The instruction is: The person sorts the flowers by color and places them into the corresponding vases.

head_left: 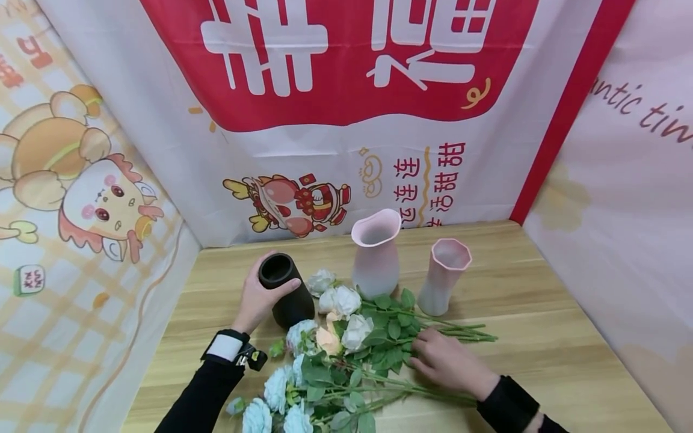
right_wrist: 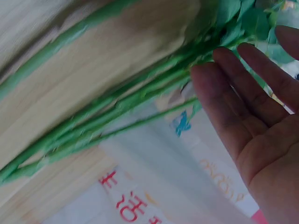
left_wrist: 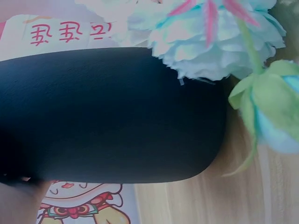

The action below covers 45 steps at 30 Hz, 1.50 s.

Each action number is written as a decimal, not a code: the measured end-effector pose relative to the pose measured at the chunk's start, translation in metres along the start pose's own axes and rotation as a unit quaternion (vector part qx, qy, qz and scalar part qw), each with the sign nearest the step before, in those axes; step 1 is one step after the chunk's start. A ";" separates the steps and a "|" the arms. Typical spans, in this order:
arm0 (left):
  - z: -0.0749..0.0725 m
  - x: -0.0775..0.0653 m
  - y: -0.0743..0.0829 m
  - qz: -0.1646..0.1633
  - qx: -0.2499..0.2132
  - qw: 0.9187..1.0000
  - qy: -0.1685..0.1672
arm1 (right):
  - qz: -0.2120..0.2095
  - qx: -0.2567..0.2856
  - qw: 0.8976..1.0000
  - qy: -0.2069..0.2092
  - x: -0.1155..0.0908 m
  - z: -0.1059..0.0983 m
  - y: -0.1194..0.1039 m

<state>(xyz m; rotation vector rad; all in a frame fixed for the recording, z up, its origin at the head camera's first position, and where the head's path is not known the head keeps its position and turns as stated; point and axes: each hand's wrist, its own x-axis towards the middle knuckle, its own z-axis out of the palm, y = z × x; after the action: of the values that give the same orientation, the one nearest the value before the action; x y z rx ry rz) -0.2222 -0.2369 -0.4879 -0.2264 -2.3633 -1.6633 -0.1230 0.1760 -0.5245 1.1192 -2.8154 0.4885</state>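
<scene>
On the table (head_left: 563, 337), flowers (head_left: 356, 332) lie before the middle vase (head_left: 375, 267) and right vase (head_left: 436, 287) (blooms (head_left: 276, 388) leftward, stems (head_left: 465, 332) rightward), the left vase (head_left: 293, 304) just beside the blooms.

Bare table (head_left: 533, 294) right of faceted vase (head_left: 437, 285); green stems (right_wrist: 119, 106) block near side.

Pale wood-grain surface (head_left: 547, 319), bounded left, rear and right. Rear hanging (head_left: 168, 150): white, red panel (head_left: 346, 90) bearing white characters (head_left: 303, 39), cartoon figure (head_left: 295, 204) below. Left hanging (head_left: 81, 337): yellow-checked, cartoon creature (head_left: 110, 198). Right hanging (head_left: 612, 240): pale, brown script (head_left: 644, 108); red band (head_left: 568, 108) near corner. Lighting diffuse.
</scene>
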 end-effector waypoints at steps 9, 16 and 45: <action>0.005 -0.007 0.031 0.031 -0.008 0.999 0.011 | -0.045 0.032 0.998 -0.036 0.012 0.005 -0.010; 0.005 -0.010 0.021 0.020 -0.023 0.999 0.018 | -0.097 0.042 0.991 -0.077 0.018 0.014 -0.016; 0.007 -0.009 0.022 0.031 -0.031 0.999 0.018 | -0.155 -0.214 0.961 0.078 0.025 0.007 -0.019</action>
<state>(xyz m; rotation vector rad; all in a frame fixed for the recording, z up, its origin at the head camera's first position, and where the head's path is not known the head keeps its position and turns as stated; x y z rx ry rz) -0.2084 -0.2224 -0.4733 -0.2753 -2.2577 -1.6980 -0.1282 0.1449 -0.5215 1.3135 -2.3808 -0.0582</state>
